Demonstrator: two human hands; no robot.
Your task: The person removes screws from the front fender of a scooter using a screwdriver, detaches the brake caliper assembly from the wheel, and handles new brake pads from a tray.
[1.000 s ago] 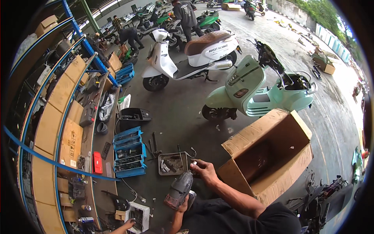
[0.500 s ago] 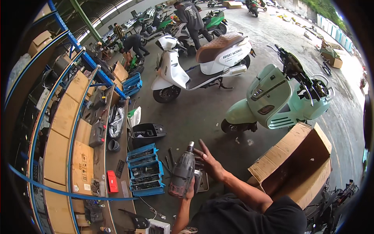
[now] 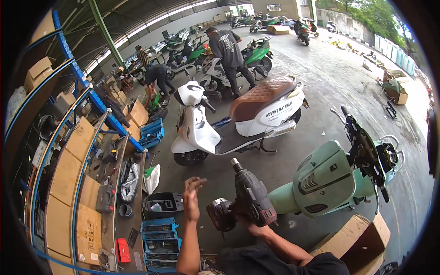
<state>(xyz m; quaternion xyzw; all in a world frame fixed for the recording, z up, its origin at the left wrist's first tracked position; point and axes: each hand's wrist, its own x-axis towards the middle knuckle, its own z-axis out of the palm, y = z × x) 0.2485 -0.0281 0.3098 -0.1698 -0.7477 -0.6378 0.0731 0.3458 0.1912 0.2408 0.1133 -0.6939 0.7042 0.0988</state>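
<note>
A dark cordless impact wrench with a battery pack is tilted upward in front of me. A silvery socket sits on its nose. My right hand grips it from below, and the tool's body hides most of the fingers. To the left, my left hand is raised and holds nothing; its fingers are stretched out and slightly blurred. Past the wrench stands a white scooter with a brown quilted seat. Nearer on the right is a mint green scooter.
A blue fold-out toolbox lies low on the left, beside a black storage bin. Shelving with cartons lines the left. An open cardboard box stands at lower right. A person in a dark shirt stands among scooters farther back.
The impact wrench has passed from my left hand to my right and moved rightward. My left hand has let go and risen at the left. The view has tilted up.
</note>
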